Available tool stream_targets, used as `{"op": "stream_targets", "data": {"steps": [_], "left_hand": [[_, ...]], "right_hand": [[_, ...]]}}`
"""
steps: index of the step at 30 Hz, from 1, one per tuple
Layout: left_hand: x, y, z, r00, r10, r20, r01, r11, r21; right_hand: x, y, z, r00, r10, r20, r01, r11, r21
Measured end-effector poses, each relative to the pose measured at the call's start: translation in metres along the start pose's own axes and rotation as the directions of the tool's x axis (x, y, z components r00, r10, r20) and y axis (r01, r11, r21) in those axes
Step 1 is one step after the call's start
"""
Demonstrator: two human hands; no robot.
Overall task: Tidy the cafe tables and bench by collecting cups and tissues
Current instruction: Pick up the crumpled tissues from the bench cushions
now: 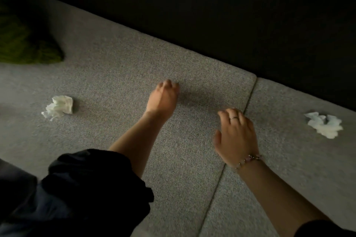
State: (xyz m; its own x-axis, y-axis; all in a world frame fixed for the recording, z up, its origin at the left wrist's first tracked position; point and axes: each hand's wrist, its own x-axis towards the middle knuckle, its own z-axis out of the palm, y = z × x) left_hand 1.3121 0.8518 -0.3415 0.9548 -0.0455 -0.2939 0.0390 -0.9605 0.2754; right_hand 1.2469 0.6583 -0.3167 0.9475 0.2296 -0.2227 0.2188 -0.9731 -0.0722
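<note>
Head view is showing a person leaning over a long grey bench seat of coarse woven fabric (119,67), and the tissue-collecting step on the bench is looking like the one in hand; no cups are showing here.

Two crumpled white paper tissues are lying on the seat, well apart; the left tissue (57,107) is sitting on the wide cushion, to the left of the left hand (163,96), and the right tissue (325,124) is resting on the neighbouring cushion, beyond the narrow seam (248,102) that is dividing the two pads.

That left hand is reaching forward with its fingers bunched and curling downward over bare fabric; it is blurred, nothing white is showing in it, and whether it is pinching anything I cannot tell. The right hand (236,134), wearing a thin ring and a beaded bracelet (249,159), is hovering near the seam with its fingers spread and relaxed, holding nothing.

Each hand seems to be heading for the tissue on its own side; the next move is calling for a sideways reach and a light pinch, since the wads are looking soft, airy and easy to crush or tear.

A dark green ribbed knitted cushion (25,44) is lying at the far left; a rumpled black sleeve (96,188) is bunching up the left forearm; behind the seat a dark backrest (231,15) is swallowing the light.
</note>
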Motion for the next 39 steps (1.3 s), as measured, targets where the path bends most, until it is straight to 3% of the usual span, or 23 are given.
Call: {"op": "stream_targets", "data": {"steps": [5, 10, 13, 15, 18, 19, 21, 24, 27, 29, 39], "left_hand": [[-0.008, 0.063, 0.009, 0.979, 0.174, 0.107, -0.166, 0.983, -0.074], [-0.015, 0.111, 0.014, 0.956, 0.273, 0.106, -0.266, 0.961, -0.07], [-0.022, 0.124, 0.014, 0.943, 0.312, 0.113, -0.305, 0.949, -0.077], [-0.025, 0.126, 0.014, 0.933, 0.343, 0.112, -0.338, 0.939, -0.061], [-0.029, 0.124, 0.015, 0.929, 0.356, 0.104, -0.354, 0.934, -0.042], [-0.03, 0.123, 0.015, 0.929, 0.355, 0.106, -0.354, 0.935, -0.03], [-0.033, 0.123, 0.017, 0.929, 0.354, 0.112, -0.356, 0.935, -0.002], [-0.037, 0.126, 0.022, 0.92, 0.37, 0.129, -0.374, 0.927, 0.008], [-0.041, 0.129, 0.023, 0.919, 0.373, 0.123, -0.378, 0.926, 0.015], [-0.044, 0.131, 0.023, 0.922, 0.37, 0.116, -0.375, 0.926, 0.032], [-0.059, 0.142, 0.019, 0.927, 0.354, 0.125, -0.36, 0.933, 0.023]], "right_hand": [[-0.007, 0.016, -0.003, 0.998, 0.058, -0.001, -0.058, 0.998, -0.011], [-0.011, 0.047, -0.001, 0.993, 0.121, 0.004, -0.121, 0.993, 0.006], [0.0, 0.085, -0.006, 0.972, 0.236, 0.011, -0.236, 0.971, -0.026], [0.01, 0.115, -0.014, 0.908, 0.414, 0.061, -0.409, 0.909, -0.088], [0.014, 0.16, -0.011, 0.713, 0.668, 0.214, -0.674, 0.737, -0.055], [0.012, 0.172, -0.003, 0.66, 0.698, 0.279, -0.724, 0.689, -0.011], [0.005, 0.187, 0.011, 0.628, 0.683, 0.373, -0.755, 0.651, 0.079], [-0.006, 0.186, 0.021, 0.635, 0.65, 0.417, -0.756, 0.633, 0.163], [-0.01, 0.173, 0.027, 0.742, 0.622, 0.25, -0.665, 0.728, 0.164], [-0.014, 0.162, 0.028, 0.777, 0.607, 0.167, -0.628, 0.766, 0.139], [-0.021, 0.128, 0.017, 0.842, 0.513, 0.166, -0.529, 0.845, 0.072]]}}
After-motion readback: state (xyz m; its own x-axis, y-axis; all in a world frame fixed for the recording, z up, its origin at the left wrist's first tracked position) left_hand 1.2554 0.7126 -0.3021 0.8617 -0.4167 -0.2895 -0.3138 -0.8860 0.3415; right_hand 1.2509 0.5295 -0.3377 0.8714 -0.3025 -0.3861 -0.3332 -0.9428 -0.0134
